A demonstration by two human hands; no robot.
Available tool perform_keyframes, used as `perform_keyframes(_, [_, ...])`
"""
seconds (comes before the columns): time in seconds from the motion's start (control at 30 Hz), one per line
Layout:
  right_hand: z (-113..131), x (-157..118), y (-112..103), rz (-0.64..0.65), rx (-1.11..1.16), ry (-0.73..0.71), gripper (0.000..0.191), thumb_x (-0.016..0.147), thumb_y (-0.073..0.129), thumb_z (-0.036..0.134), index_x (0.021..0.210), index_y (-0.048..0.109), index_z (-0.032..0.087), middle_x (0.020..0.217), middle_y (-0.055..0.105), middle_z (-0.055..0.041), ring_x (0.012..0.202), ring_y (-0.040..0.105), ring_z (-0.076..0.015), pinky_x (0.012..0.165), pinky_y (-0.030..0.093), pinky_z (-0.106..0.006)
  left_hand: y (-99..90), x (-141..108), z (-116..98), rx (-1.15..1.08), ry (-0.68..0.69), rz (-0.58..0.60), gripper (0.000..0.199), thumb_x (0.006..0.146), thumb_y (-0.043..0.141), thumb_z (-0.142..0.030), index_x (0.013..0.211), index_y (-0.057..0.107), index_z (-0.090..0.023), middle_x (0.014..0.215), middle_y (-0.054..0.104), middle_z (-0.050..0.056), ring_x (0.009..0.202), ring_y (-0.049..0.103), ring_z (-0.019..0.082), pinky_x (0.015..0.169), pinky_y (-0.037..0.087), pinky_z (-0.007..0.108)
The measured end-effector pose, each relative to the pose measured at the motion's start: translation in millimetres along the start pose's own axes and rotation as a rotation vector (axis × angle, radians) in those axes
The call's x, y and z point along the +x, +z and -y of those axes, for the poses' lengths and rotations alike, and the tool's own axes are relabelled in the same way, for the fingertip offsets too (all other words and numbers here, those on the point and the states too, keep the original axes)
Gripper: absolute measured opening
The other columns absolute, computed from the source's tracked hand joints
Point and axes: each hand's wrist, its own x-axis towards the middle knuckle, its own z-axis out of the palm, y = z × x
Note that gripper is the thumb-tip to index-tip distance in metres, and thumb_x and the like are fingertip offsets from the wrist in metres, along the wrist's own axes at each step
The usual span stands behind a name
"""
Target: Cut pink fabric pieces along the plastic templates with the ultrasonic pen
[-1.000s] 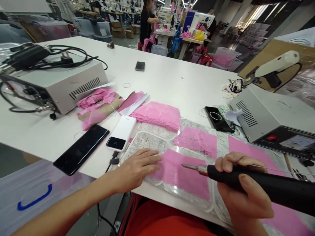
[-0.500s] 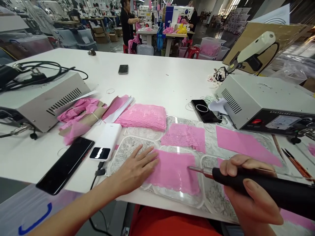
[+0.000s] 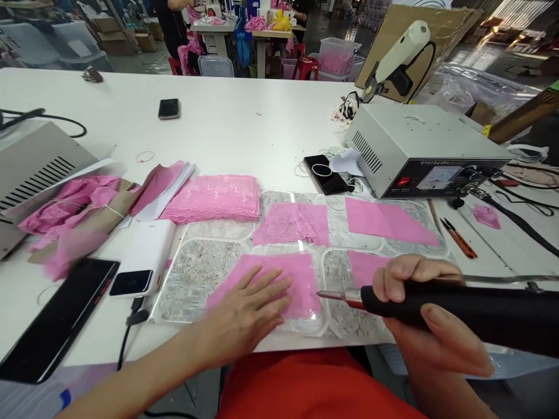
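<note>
My left hand (image 3: pixel 257 305) lies flat with fingers apart on a plain pink fabric piece (image 3: pixel 301 285), pressing it to a clear-edged, grey-patterned mat (image 3: pixel 196 273). My right hand (image 3: pixel 419 308) is wrapped round a black-handled tool with a pointed metal tip (image 3: pixel 349 298). Its tip is at the right edge of that fabric; whether it touches, I cannot tell. A pink lace piece (image 3: pixel 297 224) lies just behind. Further right are another plain pink piece (image 3: pixel 388 221) and a smaller pink piece (image 3: pixel 367 266), partly hidden by my right hand.
A folded stack of pink lace (image 3: pixel 213 198) lies behind my left hand. A white power bank (image 3: pixel 148 250) and a large black phone (image 3: pixel 65 314) are at left. A grey control box (image 3: pixel 419 145) with cables stands back right, near a black phone (image 3: pixel 325 174) and orange-handled tweezers (image 3: pixel 460 238).
The view has turned right and down. My left hand has moved further onto the pink fabric, which now lies slightly turned. The tool tip stays by its right edge.
</note>
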Motion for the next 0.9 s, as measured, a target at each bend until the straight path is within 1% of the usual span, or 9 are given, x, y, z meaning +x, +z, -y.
perform_keyframes(0.1, [4,-7,-9,0.033,0.0,0.019,0.02,0.071,0.067,0.028,0.089,0.063,0.02,0.079,0.054,-0.003,0.056,0.048,-0.0114,0.048,0.046,-0.03,10.2,13,-12,-0.052,0.019,0.056,0.035,0.101,0.044,-0.03,0.131,0.055,-0.016,0.142,0.052,0.005,0.139,0.039,0.025,0.118,0.027,0.047])
perform_keyframes(0.2, [4,-8,-16,0.028,-0.01,-0.014,0.02,0.072,0.067,0.028,0.09,0.063,0.02,0.081,0.055,-0.0039,0.056,0.049,-0.0121,0.048,0.047,-0.031,18.1,22,-21,-0.051,0.025,0.09,0.043,0.102,0.042,-0.034,0.139,0.047,-0.013,0.144,0.049,0.007,0.138,0.039,0.026,0.119,0.026,0.048])
perform_keyframes(0.33, [2,-6,-23,0.019,0.004,-0.029,0.021,0.072,0.066,0.029,0.091,0.063,0.021,0.082,0.056,-0.0044,0.055,0.049,-0.0118,0.047,0.046,-0.031,19.7,26,-27,-0.052,0.085,0.124,0.042,0.102,0.041,-0.035,0.137,0.049,-0.013,0.144,0.049,0.006,0.14,0.037,0.027,0.12,0.022,0.049])
perform_keyframes(0.43, [2,-6,-26,-0.01,0.009,-0.004,0.02,0.07,0.069,0.03,0.088,0.064,0.022,0.081,0.056,-0.0038,0.055,0.049,-0.0115,0.048,0.046,-0.031,16.9,25,-28,-0.072,0.117,0.134,0.041,0.102,0.042,-0.033,0.138,0.047,-0.014,0.143,0.051,0.006,0.141,0.035,0.025,0.12,0.021,0.047])
perform_keyframes(0.53, [-1,-5,-26,-0.038,0.032,-0.003,0.02,0.07,0.07,0.03,0.087,0.064,0.023,0.08,0.055,-0.0032,0.055,0.049,-0.0115,0.049,0.047,-0.031,15.6,23,-27,-0.062,0.093,0.12,0.043,0.101,0.043,-0.03,0.142,0.042,-0.015,0.144,0.05,0.009,0.142,0.034,0.024,0.119,0.024,0.049])
perform_keyframes(0.63, [-5,-4,-24,-0.031,0.067,-0.044,0.019,0.07,0.069,0.027,0.088,0.064,0.022,0.081,0.055,-0.0034,0.056,0.049,-0.0113,0.048,0.046,-0.03,18.4,21,-25,-0.005,0.061,0.117,0.046,0.1,0.043,-0.027,0.144,0.038,-0.015,0.147,0.046,0.011,0.143,0.031,0.025,0.118,0.025,0.051])
perform_keyframes(0.77, [-7,-2,-18,-0.028,0.09,-0.036,0.019,0.07,0.069,0.028,0.088,0.064,0.023,0.081,0.054,-0.0029,0.056,0.05,-0.0111,0.049,0.047,-0.03,25.2,17,-22,0.064,0.041,0.111,0.046,0.099,0.046,-0.029,0.144,0.04,-0.016,0.148,0.045,0.011,0.144,0.028,0.027,0.118,0.021,0.054])
perform_keyframes(0.9, [-7,-2,-13,0.008,0.099,-0.055,0.018,0.072,0.067,0.027,0.089,0.064,0.022,0.083,0.054,-0.0028,0.057,0.05,-0.0107,0.049,0.048,-0.03,28.7,9,-19,0.158,0.014,0.063,0.047,0.1,0.046,-0.034,0.143,0.041,-0.016,0.15,0.042,0.01,0.146,0.023,0.028,0.119,0.017,0.055])
